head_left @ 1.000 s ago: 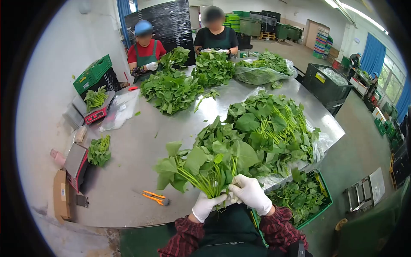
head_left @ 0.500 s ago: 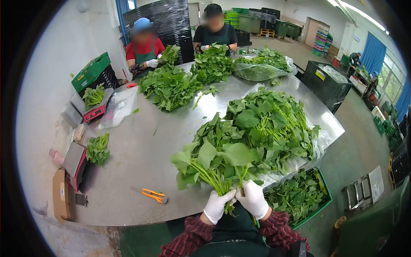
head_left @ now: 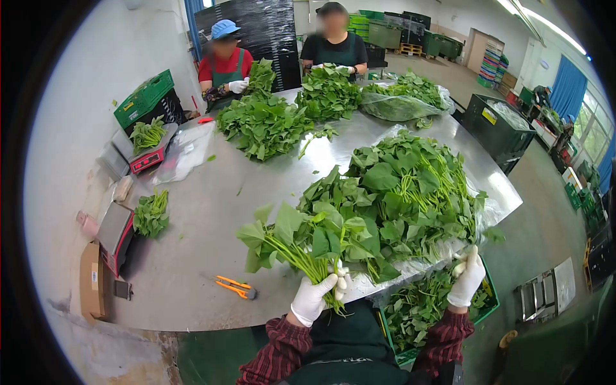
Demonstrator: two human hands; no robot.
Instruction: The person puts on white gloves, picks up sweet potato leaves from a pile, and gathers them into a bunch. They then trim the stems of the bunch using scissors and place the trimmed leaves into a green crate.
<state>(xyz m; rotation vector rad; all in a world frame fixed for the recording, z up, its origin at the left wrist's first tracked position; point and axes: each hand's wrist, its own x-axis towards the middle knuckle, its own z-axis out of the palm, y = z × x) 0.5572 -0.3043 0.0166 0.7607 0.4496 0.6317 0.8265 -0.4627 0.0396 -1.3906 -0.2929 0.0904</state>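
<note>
My left hand [head_left: 313, 300], in a white glove, is closed round the stems of a leafy green bunch [head_left: 298, 247], whose leaves point up and to the left over the table's front edge. My right hand [head_left: 467, 280], also gloved, is raised at the right above the green crate [head_left: 493, 307] of leaves. Its fingers are bent together near a small blurred leaf [head_left: 494, 235]; whether it pinches that leaf is hard to tell. A large heap of leafy stems [head_left: 410, 192] lies on plastic just beyond both hands.
Orange-handled cutters [head_left: 234, 287] lie on the metal table [head_left: 212, 256]. Two scales [head_left: 117, 234] and small bunches are at the left. Across the table, two people [head_left: 224, 64] [head_left: 333, 48] handle leafy heaps [head_left: 263, 125]. A dark bin [head_left: 495, 131] stands at the right.
My right hand has left the stems and moved right, over the crate. My left hand has shifted slightly left with the bunch. The whole view has shifted a little.
</note>
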